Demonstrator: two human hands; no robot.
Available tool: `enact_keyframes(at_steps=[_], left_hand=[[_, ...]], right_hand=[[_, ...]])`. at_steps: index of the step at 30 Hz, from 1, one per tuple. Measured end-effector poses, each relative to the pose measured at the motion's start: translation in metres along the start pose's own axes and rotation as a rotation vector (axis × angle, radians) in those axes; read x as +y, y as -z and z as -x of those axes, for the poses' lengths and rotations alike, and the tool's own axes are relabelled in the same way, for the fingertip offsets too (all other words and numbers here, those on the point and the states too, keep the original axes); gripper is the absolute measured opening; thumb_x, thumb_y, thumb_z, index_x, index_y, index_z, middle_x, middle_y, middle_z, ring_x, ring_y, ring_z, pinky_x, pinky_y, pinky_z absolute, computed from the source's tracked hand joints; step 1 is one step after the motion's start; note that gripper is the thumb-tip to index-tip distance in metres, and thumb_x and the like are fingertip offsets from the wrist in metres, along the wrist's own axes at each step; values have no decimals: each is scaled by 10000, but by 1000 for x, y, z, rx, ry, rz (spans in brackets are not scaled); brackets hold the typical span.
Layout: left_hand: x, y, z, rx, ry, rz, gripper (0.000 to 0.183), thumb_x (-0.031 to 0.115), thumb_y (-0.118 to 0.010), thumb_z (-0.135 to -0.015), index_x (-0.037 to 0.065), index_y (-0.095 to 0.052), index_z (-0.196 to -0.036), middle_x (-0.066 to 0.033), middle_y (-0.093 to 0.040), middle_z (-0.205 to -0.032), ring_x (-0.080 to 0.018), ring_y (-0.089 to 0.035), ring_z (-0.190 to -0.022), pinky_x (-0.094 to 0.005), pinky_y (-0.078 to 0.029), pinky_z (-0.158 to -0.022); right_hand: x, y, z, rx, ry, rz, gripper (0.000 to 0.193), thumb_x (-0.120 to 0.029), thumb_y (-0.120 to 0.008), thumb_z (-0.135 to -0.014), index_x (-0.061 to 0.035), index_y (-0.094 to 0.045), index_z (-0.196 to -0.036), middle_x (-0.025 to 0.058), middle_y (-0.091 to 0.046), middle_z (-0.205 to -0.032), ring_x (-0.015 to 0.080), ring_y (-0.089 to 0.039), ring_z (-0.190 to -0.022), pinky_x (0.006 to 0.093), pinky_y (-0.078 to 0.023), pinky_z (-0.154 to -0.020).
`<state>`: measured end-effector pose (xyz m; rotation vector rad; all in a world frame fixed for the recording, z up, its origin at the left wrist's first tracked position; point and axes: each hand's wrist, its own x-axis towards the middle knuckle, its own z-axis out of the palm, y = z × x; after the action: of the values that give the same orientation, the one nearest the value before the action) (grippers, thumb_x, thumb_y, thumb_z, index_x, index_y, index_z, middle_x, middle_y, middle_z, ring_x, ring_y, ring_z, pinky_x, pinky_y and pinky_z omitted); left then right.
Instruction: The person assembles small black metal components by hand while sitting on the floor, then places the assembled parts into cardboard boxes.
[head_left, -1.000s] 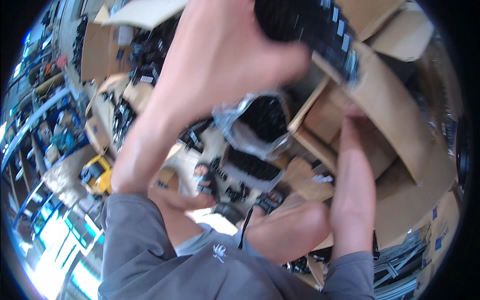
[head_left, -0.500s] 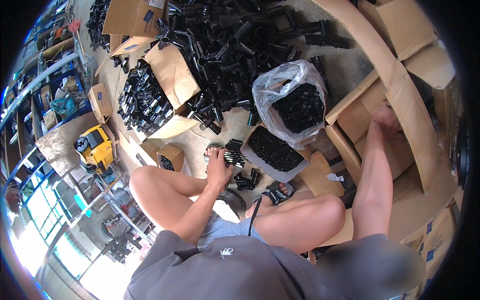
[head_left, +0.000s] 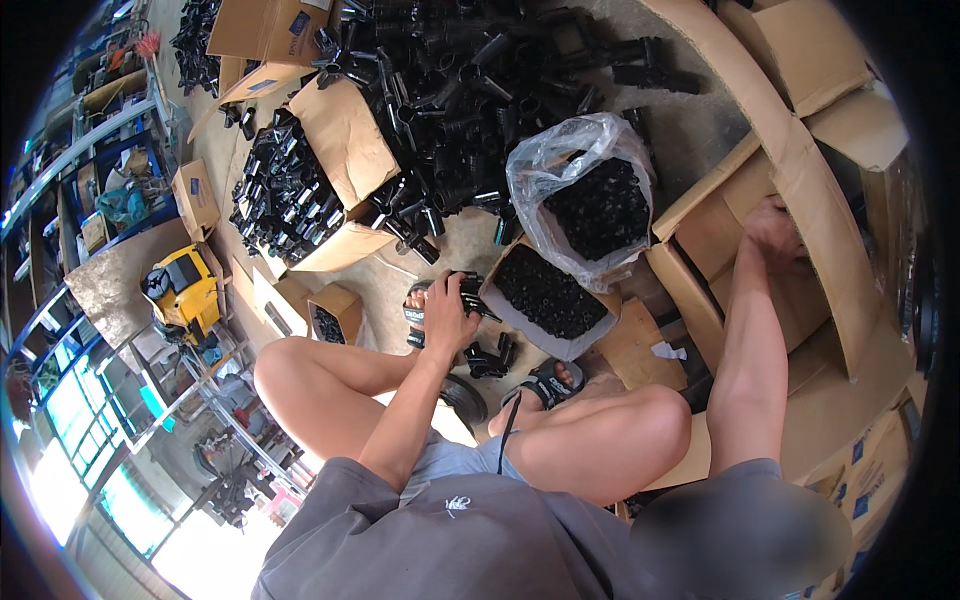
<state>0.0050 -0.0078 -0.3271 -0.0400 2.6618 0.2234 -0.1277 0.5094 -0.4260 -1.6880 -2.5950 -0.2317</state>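
Note:
My left hand (head_left: 450,312) is closed over a small cluster of black tubular parts (head_left: 482,294) with pale shiny edges, beside my left foot. Its fingers cover much of the cluster. Reaching down to the right, my right hand (head_left: 772,232) is inside an open cardboard box (head_left: 700,310); a tall flap hides its fingertips and whatever they touch. Just right of my left hand stands a lined box of small black pieces (head_left: 548,300). Behind that is a plastic-bag-lined box holding more black pieces (head_left: 598,212).
A large heap of black pipe-like fittings (head_left: 450,110) spreads across the far floor. Left of it, a cardboard box (head_left: 345,150) overflows with similar fittings. Several loose black parts (head_left: 490,358) lie between my feet. A yellow machine (head_left: 185,293) stands further left, near shelving.
My left hand has shifted slightly right and up, and its fingers now cover more of the black tubular parts. My right hand stays in the box.

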Motion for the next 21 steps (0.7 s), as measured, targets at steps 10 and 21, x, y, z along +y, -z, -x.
enact_keyframes(at_steps=[10, 21], left_hand=[[-8, 16, -18, -162, 105, 58, 594, 113, -786, -653, 95, -578, -1209, -174, -637, -1151, -391, -639, -1080, -504, -502, -929], [2, 35, -72, 41, -136, -54, 577, 70, -781, -683, 104, -582, -1224, -186, -525, -1314, -418, -574, -1150, -465, -517, -957]], right_hand=[[37, -77, 3, 521, 446, 2616, 973, -844, -504, -833, -203, -399, -1557, 24, -433, -1604, 348, -294, -1513, 622, -187, -1231], [60, -158, -9, 1009, -69, 2188, 1028, -722, -718, -746, -91, -455, -1513, 108, -540, -1490, 271, -653, -1144, 377, -624, -783]])
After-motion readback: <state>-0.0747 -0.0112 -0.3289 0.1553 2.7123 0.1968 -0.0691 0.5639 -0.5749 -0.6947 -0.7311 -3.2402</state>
